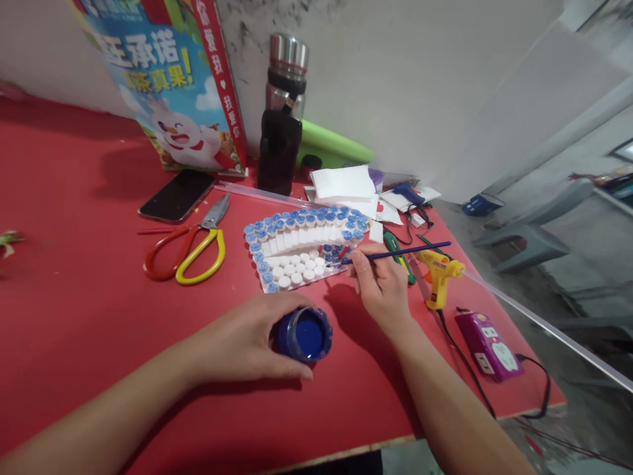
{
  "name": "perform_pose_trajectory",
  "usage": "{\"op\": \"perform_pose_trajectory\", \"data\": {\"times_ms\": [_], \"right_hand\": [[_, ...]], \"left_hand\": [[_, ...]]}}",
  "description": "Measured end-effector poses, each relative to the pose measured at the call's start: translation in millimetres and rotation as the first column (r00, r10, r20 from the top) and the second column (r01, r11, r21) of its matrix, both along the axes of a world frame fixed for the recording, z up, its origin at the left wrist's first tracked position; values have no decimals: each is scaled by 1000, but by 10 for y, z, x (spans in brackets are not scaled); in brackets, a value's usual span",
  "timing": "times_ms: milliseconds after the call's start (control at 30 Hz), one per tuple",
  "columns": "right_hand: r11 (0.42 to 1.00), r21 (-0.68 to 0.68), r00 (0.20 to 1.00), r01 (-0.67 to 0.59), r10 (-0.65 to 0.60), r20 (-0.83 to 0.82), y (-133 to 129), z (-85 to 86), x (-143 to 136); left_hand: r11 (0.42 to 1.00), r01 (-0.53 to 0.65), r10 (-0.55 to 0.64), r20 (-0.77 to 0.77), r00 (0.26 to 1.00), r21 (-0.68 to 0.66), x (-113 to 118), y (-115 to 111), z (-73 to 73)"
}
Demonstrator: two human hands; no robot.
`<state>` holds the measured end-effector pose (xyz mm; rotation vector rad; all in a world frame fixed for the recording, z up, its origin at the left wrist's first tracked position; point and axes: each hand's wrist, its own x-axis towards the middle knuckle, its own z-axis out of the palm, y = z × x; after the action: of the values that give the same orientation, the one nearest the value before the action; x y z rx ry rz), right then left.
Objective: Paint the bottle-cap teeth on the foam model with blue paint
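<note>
My left hand [257, 340] is wrapped round a small jar of blue paint [309, 333], its open mouth facing me. Between the fingers of my right hand [383, 284] is a thin blue paintbrush [400, 252], its tip at the white rolls [299, 269] near the front of a small model [277, 245]. Blue-topped rolls line the model's back and left edges, and a row of white upright pieces stands inside them. Some blue and red pieces lie by the brush tip, partly hidden by my right hand.
Scissors [185, 257] and a phone [177, 196] lie left of the model. Behind it stand a dark bottle [279, 142], a printed bag [180, 99] and white paper pieces [343, 183]. A yellow glue gun [438, 274] with a long stick and a purple power box [487, 346] sit near the right edge.
</note>
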<state>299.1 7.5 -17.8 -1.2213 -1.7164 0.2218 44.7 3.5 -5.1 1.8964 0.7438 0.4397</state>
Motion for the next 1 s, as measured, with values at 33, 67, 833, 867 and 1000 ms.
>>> {"op": "perform_pose_trajectory", "data": {"times_ms": [33, 67, 833, 867, 1000], "right_hand": [[1000, -1, 1000, -1, 1, 1, 3, -7, 1], [1000, -2, 1000, -1, 1, 2, 7, -14, 1], [997, -1, 997, 74, -74, -26, 29, 10, 32], [998, -4, 997, 63, -63, -34, 23, 10, 23], [1000, -22, 1000, 3, -3, -20, 15, 1, 5]], "left_hand": [[1000, 3, -3, 0, 1000, 0, 0, 3, -1], [1000, 5, -5, 1, 1000, -1, 0, 6, -2], [999, 14, -16, -66, 998, -34, 2, 35, 6], [1000, 15, -17, -65, 998, -26, 0, 31, 5], [1000, 13, -12, -56, 998, 7, 0, 25, 6]]}}
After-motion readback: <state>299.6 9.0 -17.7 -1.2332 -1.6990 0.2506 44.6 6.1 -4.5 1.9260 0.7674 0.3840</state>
